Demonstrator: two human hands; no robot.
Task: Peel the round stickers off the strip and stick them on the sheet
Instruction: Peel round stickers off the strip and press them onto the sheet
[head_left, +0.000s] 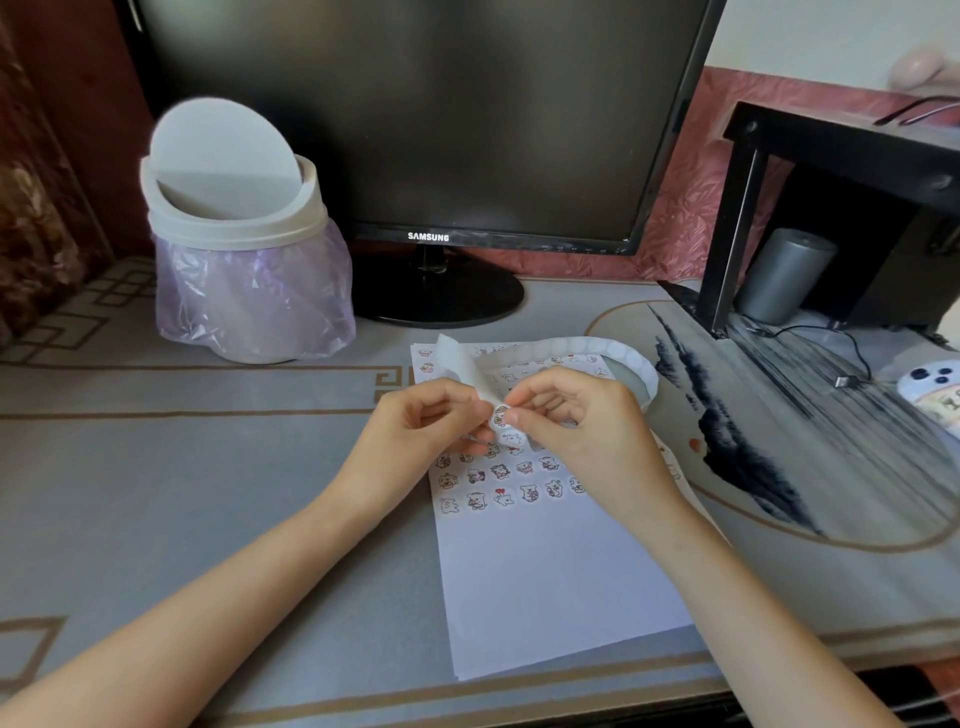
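Behind the sheet stand bin and monitor.

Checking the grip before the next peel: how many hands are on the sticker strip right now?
2. The left hand pinches the sticker strip from the left, the right hand from the right, fingertips meeting above the sheet. Neither is hidden.

The scene is lit evenly by soft, cool light; the source cannot be told. Only faint, blurred shadows are cast beside the arms on the counter. The sheet is rendered bright, and a dull sheen is carried by the dark monitor. Straight lines are bowed near the edges. The top right corner is smeared, and fine detail is softened throughout.
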